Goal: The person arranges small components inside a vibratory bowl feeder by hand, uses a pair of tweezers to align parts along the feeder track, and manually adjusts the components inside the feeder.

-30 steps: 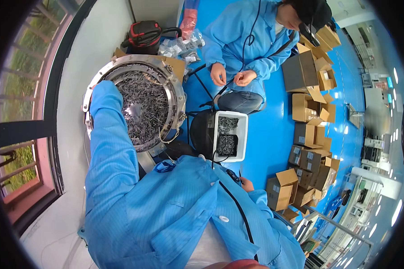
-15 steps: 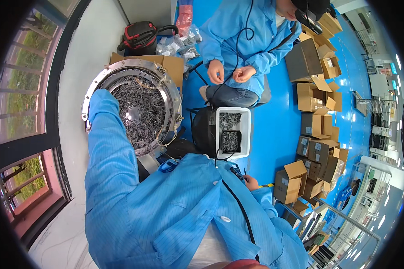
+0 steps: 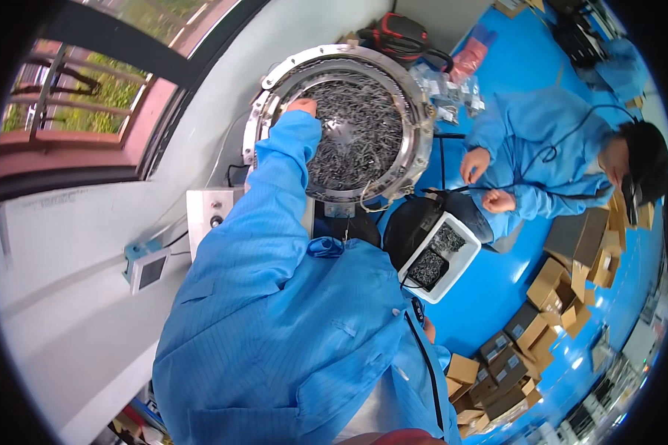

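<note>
My left arm reaches up to a round metal bowl [image 3: 421,141] with a broad silver rim. Inside it lies a mass of small dark, thin parts [image 3: 364,159] around a shiny centre. My left hand [image 3: 303,106] is at the bowl's inner left side, its fingers curled down; whatever they hold is hidden. My right hand [image 3: 428,330] shows only as a sliver beside my jacket, next to a small dark handheld device [image 3: 418,310]. Its fingers are hidden, so I cannot tell whether it grips the device.
A white bin [image 3: 464,261] with similar dark parts and a black inner tray [image 3: 428,268] stands right of the bowl. Beyond it sits a person in blue [image 3: 542,141], hands raised. Cardboard boxes [image 3: 508,371] line the right. A red-black vacuum [image 3: 397,35] and bags [image 3: 449,96] lie behind.
My view has turned, so the bowl and bin appear farther right. My left hand, earlier hidden past the sleeve at the bowl's left edge, now shows inside the bowl. Less of my right hand shows.
</note>
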Tool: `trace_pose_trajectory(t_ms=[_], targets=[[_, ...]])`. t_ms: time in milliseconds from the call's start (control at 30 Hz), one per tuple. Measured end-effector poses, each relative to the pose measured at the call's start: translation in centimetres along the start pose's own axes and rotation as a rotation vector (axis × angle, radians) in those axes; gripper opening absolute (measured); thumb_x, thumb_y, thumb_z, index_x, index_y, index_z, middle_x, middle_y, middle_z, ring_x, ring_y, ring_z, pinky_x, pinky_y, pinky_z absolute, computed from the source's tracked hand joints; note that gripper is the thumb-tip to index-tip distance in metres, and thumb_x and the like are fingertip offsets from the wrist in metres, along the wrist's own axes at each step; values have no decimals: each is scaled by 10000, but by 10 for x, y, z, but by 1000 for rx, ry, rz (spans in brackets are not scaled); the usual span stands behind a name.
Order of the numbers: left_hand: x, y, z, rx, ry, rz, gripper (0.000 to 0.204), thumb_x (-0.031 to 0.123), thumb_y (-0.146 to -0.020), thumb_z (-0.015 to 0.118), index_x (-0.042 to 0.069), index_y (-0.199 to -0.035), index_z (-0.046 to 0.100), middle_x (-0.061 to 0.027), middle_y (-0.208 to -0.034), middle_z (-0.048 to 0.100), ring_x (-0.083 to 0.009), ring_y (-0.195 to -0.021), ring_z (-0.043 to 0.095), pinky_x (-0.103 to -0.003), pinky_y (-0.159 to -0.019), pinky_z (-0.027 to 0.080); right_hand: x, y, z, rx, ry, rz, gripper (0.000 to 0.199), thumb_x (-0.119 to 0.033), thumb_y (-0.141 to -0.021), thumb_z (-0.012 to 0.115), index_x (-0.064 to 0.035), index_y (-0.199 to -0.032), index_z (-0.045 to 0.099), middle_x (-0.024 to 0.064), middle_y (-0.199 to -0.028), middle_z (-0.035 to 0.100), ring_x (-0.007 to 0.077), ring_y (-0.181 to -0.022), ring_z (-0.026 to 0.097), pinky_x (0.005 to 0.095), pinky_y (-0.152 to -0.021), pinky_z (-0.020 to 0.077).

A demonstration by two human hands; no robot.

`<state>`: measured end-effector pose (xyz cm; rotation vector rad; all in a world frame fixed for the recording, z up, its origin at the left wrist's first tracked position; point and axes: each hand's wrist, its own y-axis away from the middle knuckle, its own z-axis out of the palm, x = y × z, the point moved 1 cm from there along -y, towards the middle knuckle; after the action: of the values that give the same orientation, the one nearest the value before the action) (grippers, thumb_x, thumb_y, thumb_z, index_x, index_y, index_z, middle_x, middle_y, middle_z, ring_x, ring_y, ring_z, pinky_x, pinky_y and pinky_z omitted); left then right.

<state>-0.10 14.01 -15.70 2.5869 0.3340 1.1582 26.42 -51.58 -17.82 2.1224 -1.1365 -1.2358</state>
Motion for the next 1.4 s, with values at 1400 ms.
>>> trace_pose_trajectory(t_ms=[1400], targets=[[-4, -61, -19, 54, 1895, -271, 439, 144, -924, 331, -48, -1306, 232, -206, -1323, 347, -329, -1215, 370, -428, -993, 344, 41, 10, 62, -32, 178, 81, 382, -366, -755, 571, -70, -996, 580, 166, -834, 618, 310, -737, 567, 366, -642, 434]])
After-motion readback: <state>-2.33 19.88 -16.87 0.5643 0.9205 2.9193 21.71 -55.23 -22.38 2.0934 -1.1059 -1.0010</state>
